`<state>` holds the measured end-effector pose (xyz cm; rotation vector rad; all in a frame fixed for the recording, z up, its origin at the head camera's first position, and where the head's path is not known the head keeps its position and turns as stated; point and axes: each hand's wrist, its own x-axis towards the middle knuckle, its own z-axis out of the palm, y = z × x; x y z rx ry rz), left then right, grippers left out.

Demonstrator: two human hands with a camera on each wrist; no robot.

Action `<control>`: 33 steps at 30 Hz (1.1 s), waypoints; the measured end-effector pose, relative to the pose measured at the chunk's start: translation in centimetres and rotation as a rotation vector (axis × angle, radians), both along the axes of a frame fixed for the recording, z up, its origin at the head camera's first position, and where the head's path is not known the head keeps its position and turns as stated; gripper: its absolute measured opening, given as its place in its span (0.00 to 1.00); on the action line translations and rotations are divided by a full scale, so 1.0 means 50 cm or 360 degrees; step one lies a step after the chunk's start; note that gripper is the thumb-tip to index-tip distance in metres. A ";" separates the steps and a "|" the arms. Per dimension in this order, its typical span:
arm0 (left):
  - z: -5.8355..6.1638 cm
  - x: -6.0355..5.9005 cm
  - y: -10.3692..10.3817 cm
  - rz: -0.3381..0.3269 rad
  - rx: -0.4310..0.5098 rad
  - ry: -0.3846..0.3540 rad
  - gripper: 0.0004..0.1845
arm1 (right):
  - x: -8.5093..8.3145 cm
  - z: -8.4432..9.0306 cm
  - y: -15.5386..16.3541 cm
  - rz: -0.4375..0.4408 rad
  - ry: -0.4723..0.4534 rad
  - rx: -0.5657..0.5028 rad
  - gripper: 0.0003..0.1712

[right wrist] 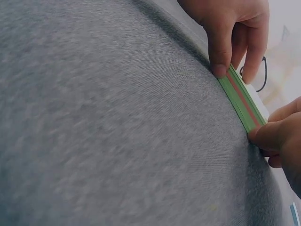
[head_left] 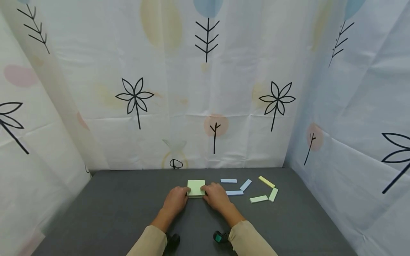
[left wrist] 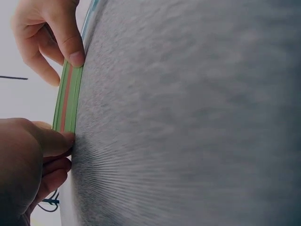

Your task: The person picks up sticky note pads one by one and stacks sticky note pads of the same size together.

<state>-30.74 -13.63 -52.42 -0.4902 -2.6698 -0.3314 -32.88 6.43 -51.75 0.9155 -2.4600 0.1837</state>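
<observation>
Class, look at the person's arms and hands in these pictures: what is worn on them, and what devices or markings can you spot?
Both arms wear long beige sleeves, left and right, ending at the forearm. The left hand and right hand are bare: no gloves, rings or markings show. By each cuff sits a small dark device, the left one black, the right one with a teal part.

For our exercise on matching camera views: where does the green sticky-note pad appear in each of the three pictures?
Head: green sticky-note pad lies centre, between both hands on the grey table.
Left wrist: left edge, seen edge-on, green with a red layer.
Right wrist: right side, a slanting edge-on strip.
Shared landmark: the thumbs pressing at its near corners.
</observation>
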 end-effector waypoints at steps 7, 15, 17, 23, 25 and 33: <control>0.010 -0.028 -0.002 0.0005 0.0018 -0.0074 0.10 | -0.025 0.005 -0.010 -0.0086 -0.0095 0.0040 0.15; 0.014 -0.046 0.000 0.0063 0.0034 -0.0089 0.12 | -0.036 0.013 -0.015 -0.0091 -0.0105 0.0025 0.15; 0.013 -0.048 0.000 0.0078 0.0035 -0.0107 0.12 | -0.038 0.012 -0.016 -0.0089 -0.0105 0.0009 0.16; 0.006 -0.049 -0.003 0.0082 0.0061 -0.0095 0.14 | -0.042 0.005 -0.018 -0.0137 -0.0157 -0.0003 0.17; 0.002 -0.047 -0.003 0.0079 0.0083 -0.0077 0.15 | -0.041 0.002 -0.016 -0.0146 -0.0179 -0.0011 0.18; -0.003 -0.027 -0.004 0.0129 0.0227 -0.0111 0.21 | -0.029 0.003 0.000 -0.0122 -0.0229 -0.0048 0.19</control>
